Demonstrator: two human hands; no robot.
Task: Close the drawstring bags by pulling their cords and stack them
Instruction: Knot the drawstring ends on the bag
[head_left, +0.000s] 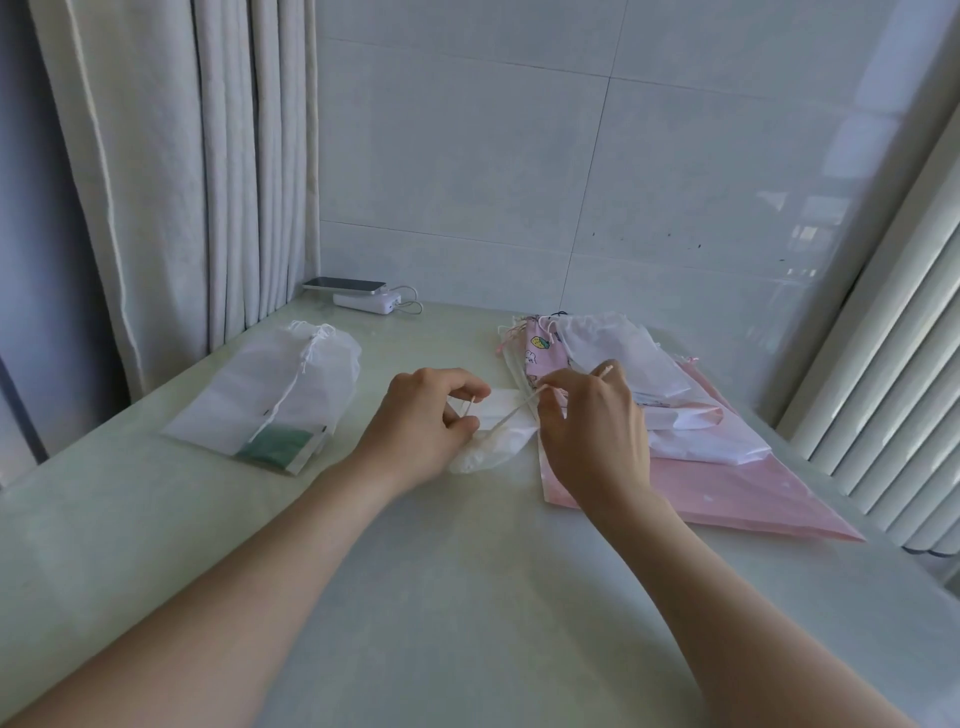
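At your left the sheer white mesh drawstring bag (270, 395) lies cinched, seemingly done; your left hand (421, 421) and right hand (592, 421) each pinch a cream cord (511, 415) of the small white fabric bag (493, 441) between them; the pink-and-white bag pile (675, 415) at right likely waits.

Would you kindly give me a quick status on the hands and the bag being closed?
Left hand and right hand each pinch a cord. Small white bag bunched between them. Bag pile beside right hand, nothing blocking.
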